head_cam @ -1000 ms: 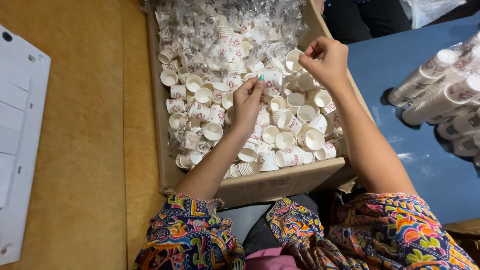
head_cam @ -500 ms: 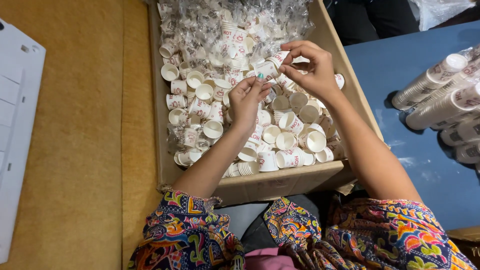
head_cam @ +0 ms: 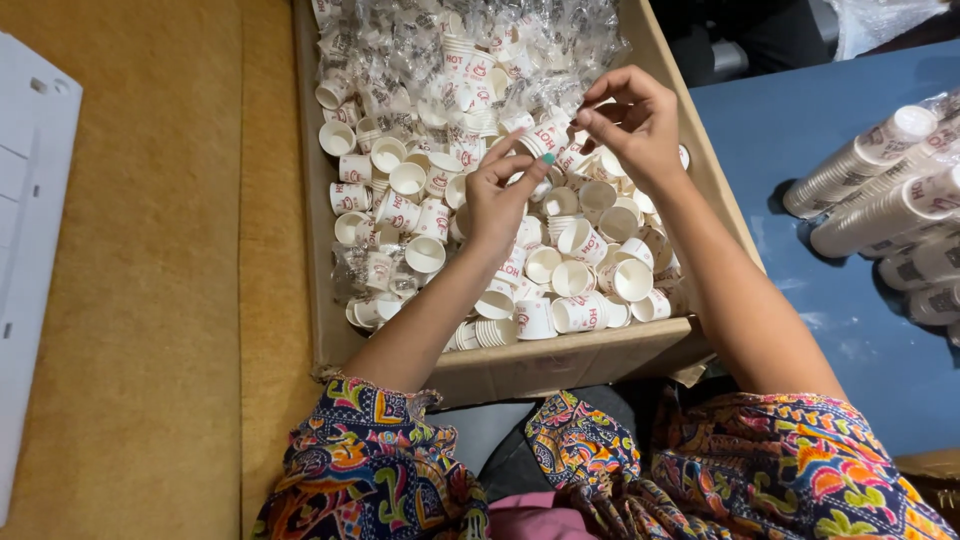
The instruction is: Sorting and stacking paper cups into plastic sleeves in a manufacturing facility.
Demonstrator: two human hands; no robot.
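Paper cup (head_cam: pixel 546 136), small and white with red print, raised just above the middle of the cardboard box (head_cam: pixel 560 365), nearer the right wall than the left. Pinched at its near end by the left hand (head_cam: pixel 500 195), thumb and forefinger closed on it. Met at its far end by the right hand (head_cam: pixel 636 125), fingertips drawn together on the rim; too small to tell whether a scrap of clear film sits between them.

Probably best handled with a light pinch: thin paper, easily dented at the rim. Better to grip with the fingertips only, keep the cup level between both hands, and pull straight apart rather than twist, should anything be stuck to it.

Below, loose cups (head_cam: pixel 560 270) heaped across the near half of the box, some upright, some on their sides, a few nested. Toward the far edge, more cups under crumpled clear wrap (head_cam: pixel 420 60).

Room to move: plenty straight up and over the heap; tighter to the right, with the right forearm crossing the right wall near the near-right corner. Beyond that wall, a blue table (head_cam: pixel 800 150) with wrapped stacks of cups (head_cam: pixel 880 190) lying well apart from the hands. Left of the box, brown floor (head_cam: pixel 150 300) and a white panel (head_cam: pixel 30 250).
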